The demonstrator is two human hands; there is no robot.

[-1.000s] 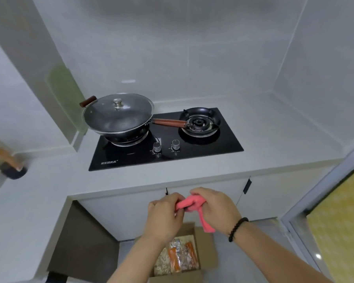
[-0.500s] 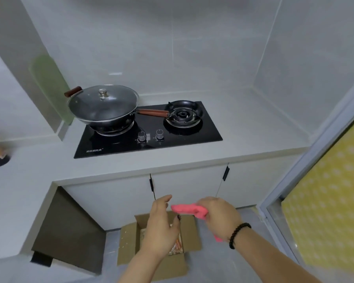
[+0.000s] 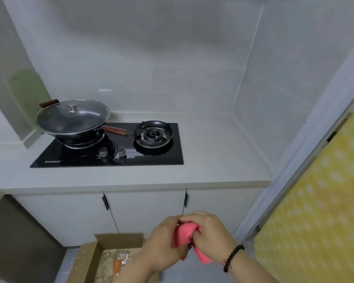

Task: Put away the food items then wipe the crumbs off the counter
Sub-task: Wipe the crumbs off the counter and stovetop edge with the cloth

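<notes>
A pink cloth (image 3: 185, 233) is bunched between both my hands, low in the view and in front of the white cabinet doors. My right hand (image 3: 209, 231) grips it from above, fingers curled round the fabric; a tail of cloth hangs below that hand. My left hand (image 3: 161, 242) holds the other side of the bundle. Under my left forearm an open cardboard box (image 3: 90, 260) stands on the floor with packaged food items (image 3: 119, 260) inside. The light grey counter (image 3: 213, 160) stretches ahead; I cannot make out crumbs on it.
A black two-burner hob (image 3: 110, 156) is set into the counter. A lidded wok (image 3: 72, 119) sits on its left burner, wooden handle pointing right. A green board (image 3: 27, 94) leans on the left wall. A yellow dotted panel (image 3: 319, 201) fills the right side.
The view swung left and nearer to the counter. My hands, apart half a second ago with the left one open, have come together and both bunch the pink cloth.
</notes>
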